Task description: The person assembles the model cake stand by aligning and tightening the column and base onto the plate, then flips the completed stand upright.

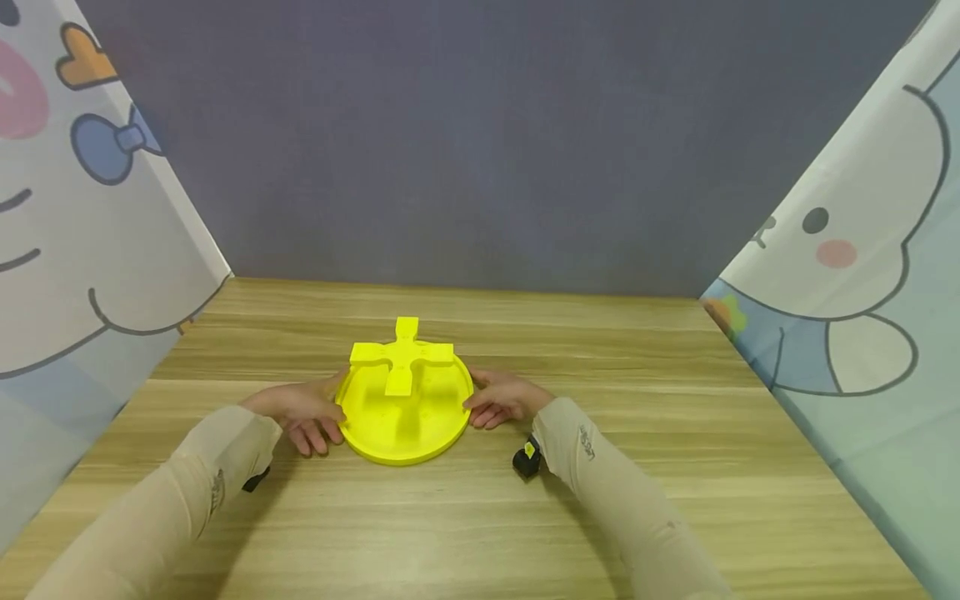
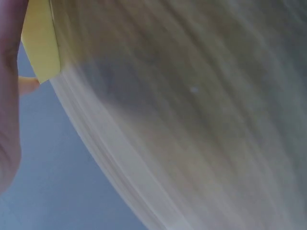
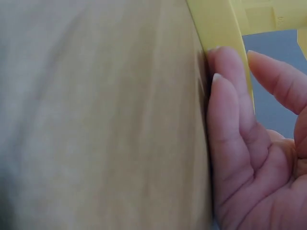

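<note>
A round yellow dish (image 1: 442, 425) with a low raised rim is at the middle of the head view. Over its far part stands a yellow cross-shaped piece (image 1: 403, 357); what supports it is hidden. My left hand (image 1: 303, 412) holds the dish's left rim, thumb on the edge. On the opposite side my right hand (image 1: 504, 396) pinches the rim between thumb and fingers. The right wrist view shows the fingertips (image 3: 223, 96) against the dish's outer side, close to the wood. In the left wrist view only a yellow edge (image 2: 42, 43) and part of the hand appear.
The dish is over a wood-grain table (image 1: 675, 467). A dark grey panel (image 1: 465, 150) rises behind it, and cartoon-printed cloths (image 1: 885, 350) flank both sides. Small black devices (image 1: 527, 460) are strapped at the wrists.
</note>
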Demonstrator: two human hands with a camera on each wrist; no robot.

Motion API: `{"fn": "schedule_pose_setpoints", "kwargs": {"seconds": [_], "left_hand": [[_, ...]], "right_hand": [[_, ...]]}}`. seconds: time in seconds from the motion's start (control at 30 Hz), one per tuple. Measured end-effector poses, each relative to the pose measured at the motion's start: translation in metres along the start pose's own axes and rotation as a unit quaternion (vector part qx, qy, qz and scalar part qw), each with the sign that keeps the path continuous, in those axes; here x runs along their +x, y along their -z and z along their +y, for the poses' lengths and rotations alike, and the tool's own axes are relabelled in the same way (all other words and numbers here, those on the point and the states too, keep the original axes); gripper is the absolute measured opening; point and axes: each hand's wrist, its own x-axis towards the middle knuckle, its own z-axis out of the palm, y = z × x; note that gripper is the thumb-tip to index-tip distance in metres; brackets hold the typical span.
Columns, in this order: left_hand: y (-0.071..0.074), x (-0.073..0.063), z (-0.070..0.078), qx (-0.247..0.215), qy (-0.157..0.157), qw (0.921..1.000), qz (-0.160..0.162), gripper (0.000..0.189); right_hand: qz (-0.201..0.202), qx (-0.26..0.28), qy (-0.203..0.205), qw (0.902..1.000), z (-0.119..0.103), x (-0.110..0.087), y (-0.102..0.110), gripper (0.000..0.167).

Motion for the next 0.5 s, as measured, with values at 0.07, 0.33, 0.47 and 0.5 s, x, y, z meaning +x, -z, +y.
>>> {"fn": "schedule_pose_setpoints", "kwargs": {"seconds": [0.07,0.33,0.47,0.5], "left_hand": [[0.001,0.002,-0.002,-0.012,-0.004,0.9999,-0.006,0.096],[0.0,0.01,-0.006,-0.003,0.022,0.9997,0.013,0.095],[-0.003,0.012,-0.003,0.019,0.031,0.999,0.025,0.098],[-0.002,0.012,-0.002,0.017,0.03,0.9991,0.023,0.099]], "right_hand": [[0.0,-0.002,0.0,1.0,-0.001,-0.001,-0.001,0.084],[0.004,-0.014,0.005,0.9999,-0.002,-0.003,-0.006,0.084],[0.017,-0.024,0.002,0.9996,-0.003,-0.001,-0.009,0.084],[0.02,-0.023,-0.001,0.9995,-0.003,-0.001,-0.009,0.085]]}}
